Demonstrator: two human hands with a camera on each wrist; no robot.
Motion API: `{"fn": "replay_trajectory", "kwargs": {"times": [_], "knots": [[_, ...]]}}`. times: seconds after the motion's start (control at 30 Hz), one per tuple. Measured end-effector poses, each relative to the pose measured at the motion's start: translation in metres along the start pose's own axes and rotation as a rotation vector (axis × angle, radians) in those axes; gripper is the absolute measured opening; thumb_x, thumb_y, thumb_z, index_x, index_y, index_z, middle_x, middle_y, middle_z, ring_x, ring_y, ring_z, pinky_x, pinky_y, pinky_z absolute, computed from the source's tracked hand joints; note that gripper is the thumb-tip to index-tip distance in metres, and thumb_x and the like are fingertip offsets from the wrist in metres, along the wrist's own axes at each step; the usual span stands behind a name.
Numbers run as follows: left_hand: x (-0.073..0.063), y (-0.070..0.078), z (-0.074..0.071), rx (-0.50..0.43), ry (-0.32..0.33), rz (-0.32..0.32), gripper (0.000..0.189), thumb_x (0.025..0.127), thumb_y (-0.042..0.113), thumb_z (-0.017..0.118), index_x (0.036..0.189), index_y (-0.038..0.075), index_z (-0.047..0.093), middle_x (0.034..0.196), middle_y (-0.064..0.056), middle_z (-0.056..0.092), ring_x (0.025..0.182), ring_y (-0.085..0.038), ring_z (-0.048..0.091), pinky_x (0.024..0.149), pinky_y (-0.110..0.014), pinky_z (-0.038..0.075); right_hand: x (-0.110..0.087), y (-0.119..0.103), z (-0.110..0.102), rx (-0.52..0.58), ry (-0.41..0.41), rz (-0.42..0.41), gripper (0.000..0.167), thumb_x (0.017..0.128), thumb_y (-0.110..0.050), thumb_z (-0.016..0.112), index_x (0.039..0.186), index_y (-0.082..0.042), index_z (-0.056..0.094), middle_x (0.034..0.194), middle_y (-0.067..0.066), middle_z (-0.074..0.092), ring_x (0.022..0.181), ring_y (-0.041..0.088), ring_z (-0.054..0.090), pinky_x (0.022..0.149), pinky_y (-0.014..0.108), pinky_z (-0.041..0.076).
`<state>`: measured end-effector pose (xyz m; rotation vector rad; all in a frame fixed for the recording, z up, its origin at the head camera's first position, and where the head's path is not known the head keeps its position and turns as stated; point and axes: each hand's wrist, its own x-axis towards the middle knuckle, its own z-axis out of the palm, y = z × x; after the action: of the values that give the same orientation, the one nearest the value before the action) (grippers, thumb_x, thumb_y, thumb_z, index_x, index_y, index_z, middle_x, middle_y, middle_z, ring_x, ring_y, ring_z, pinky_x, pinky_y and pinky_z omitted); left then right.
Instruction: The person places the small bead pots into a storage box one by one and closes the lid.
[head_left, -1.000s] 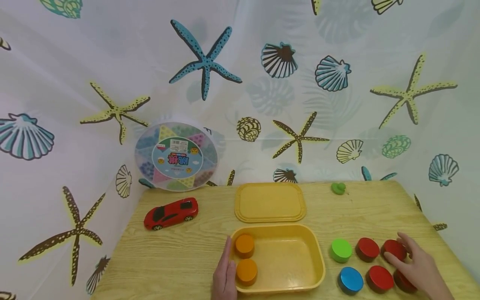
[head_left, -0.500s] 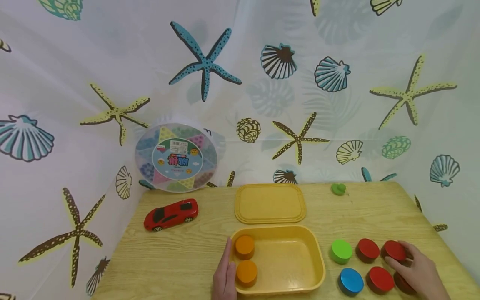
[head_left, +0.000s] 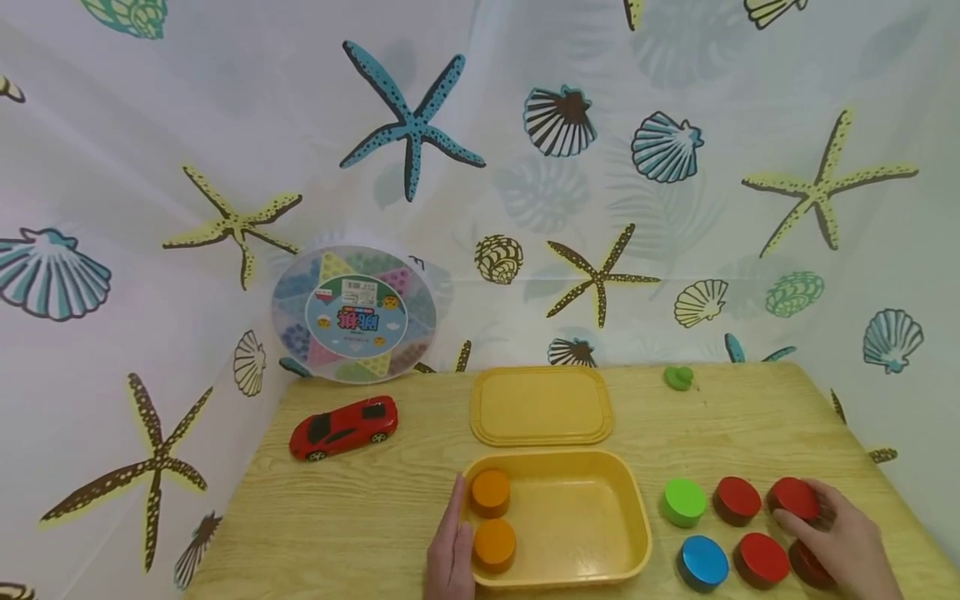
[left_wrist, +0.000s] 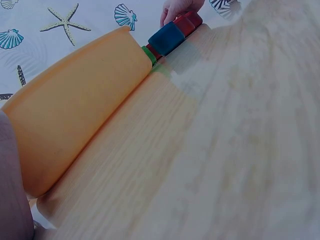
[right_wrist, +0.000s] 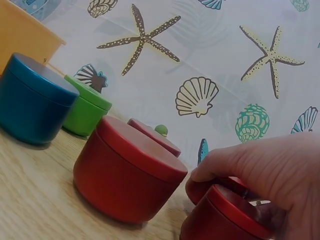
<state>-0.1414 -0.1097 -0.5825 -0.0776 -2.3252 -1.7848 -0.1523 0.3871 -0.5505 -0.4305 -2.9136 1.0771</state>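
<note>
Head view: the right hand (head_left: 851, 537) is clamped on a red tin (head_left: 793, 497), the rightmost of the far row; whether the tin is off the table (head_left: 337, 521) cannot be told. Left of it stand another red tin (head_left: 737, 500) and the green tin (head_left: 683, 503); the near row holds the blue tin (head_left: 702, 564) and two more red tins (head_left: 761, 560), one partly under the hand. The left hand (head_left: 450, 546) lies along the box (head_left: 577, 521), fingers straight. Two orange tins (head_left: 494, 546) stand inside, at that end. The lid (head_left: 542, 406) lies behind the box

Left wrist view: the left hand shows at the edge, beside the box's wall

Right wrist view: the hand bends round its tin, partly hidden by a nearer red one
</note>
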Motion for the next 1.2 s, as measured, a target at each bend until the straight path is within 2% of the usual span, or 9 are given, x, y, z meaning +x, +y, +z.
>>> {"fn": "replay_trajectory", "kwargs": {"times": [0.27, 0.53, 0.77, 0.97, 1.0, 1.1, 1.17, 1.2], "knots": [[0.000, -0.002, 0.002, 0.009, 0.024, 0.070, 0.050, 0.112, 0.008, 0.039, 0.161, -0.002, 0.034, 0.167, -0.013, 0.036, 0.148, 0.008, 0.028, 0.118, -0.006, 0.019, -0.002, -0.011, -0.007, 0.032, 0.114, 0.053, 0.092, 0.095, -0.050, 0.074, 0.149, 0.015, 0.038, 0.137, 0.043, 0.053, 0.119, 0.058, 0.058, 0.091, 0.059, 0.060], [0.000, -0.004, 0.002, 0.014, 0.036, 0.121, 0.049, 0.112, 0.005, 0.038, 0.161, -0.003, 0.034, 0.166, -0.018, 0.037, 0.148, 0.007, 0.028, 0.118, -0.007, 0.019, -0.010, -0.028, -0.011, 0.038, 0.217, 0.010, 0.084, 0.094, -0.046, 0.077, 0.146, 0.011, 0.045, 0.130, 0.040, 0.060, 0.113, 0.056, 0.063, 0.087, 0.063, 0.060], [-0.001, -0.004, 0.002, 0.016, 0.034, 0.117, 0.049, 0.112, 0.004, 0.039, 0.160, -0.004, 0.035, 0.165, -0.017, 0.037, 0.148, 0.008, 0.028, 0.119, -0.007, 0.020, -0.014, -0.043, -0.011, 0.084, 0.243, 0.034, 0.086, 0.093, -0.048, 0.077, 0.151, 0.007, 0.043, 0.135, 0.037, 0.059, 0.117, 0.053, 0.060, 0.094, 0.067, 0.053], [0.000, -0.003, 0.002, 0.013, 0.023, 0.104, 0.049, 0.112, 0.005, 0.038, 0.161, -0.003, 0.034, 0.166, -0.015, 0.036, 0.149, 0.007, 0.028, 0.119, -0.007, 0.019, -0.017, -0.054, -0.012, 0.103, 0.223, 0.023, 0.089, 0.094, -0.050, 0.075, 0.155, 0.005, 0.040, 0.140, 0.035, 0.057, 0.121, 0.050, 0.056, 0.096, 0.067, 0.052], [0.000, -0.003, 0.002, 0.012, 0.020, 0.094, 0.050, 0.112, 0.006, 0.038, 0.161, -0.002, 0.033, 0.167, -0.015, 0.036, 0.149, 0.007, 0.027, 0.119, -0.007, 0.019, -0.017, -0.055, -0.012, 0.100, 0.220, 0.017, 0.088, 0.094, -0.050, 0.075, 0.154, 0.005, 0.041, 0.139, 0.035, 0.057, 0.121, 0.049, 0.056, 0.095, 0.065, 0.053], [0.000, -0.002, 0.001, 0.010, 0.013, 0.073, 0.050, 0.112, 0.007, 0.038, 0.161, -0.001, 0.033, 0.167, -0.013, 0.035, 0.148, 0.008, 0.027, 0.118, -0.007, 0.019, -0.020, -0.061, -0.012, 0.101, 0.211, -0.013, 0.086, 0.094, -0.049, 0.076, 0.153, 0.004, 0.044, 0.137, 0.033, 0.059, 0.118, 0.047, 0.059, 0.088, 0.041, 0.059], [0.000, -0.002, 0.001, 0.012, 0.013, 0.075, 0.050, 0.112, 0.007, 0.039, 0.161, -0.002, 0.033, 0.167, -0.013, 0.035, 0.149, 0.008, 0.027, 0.119, -0.007, 0.019, -0.021, -0.064, -0.011, 0.096, 0.190, -0.034, 0.086, 0.093, -0.050, 0.077, 0.152, 0.004, 0.044, 0.136, 0.033, 0.061, 0.116, 0.047, 0.061, 0.085, 0.039, 0.059], [0.000, -0.002, 0.001, 0.011, 0.013, 0.076, 0.050, 0.112, 0.007, 0.039, 0.161, -0.002, 0.033, 0.167, -0.013, 0.036, 0.149, 0.008, 0.027, 0.119, -0.007, 0.019, -0.022, -0.066, -0.011, 0.094, 0.177, -0.046, 0.086, 0.093, -0.050, 0.077, 0.152, 0.004, 0.045, 0.136, 0.033, 0.062, 0.115, 0.047, 0.062, 0.080, 0.030, 0.058]]}}
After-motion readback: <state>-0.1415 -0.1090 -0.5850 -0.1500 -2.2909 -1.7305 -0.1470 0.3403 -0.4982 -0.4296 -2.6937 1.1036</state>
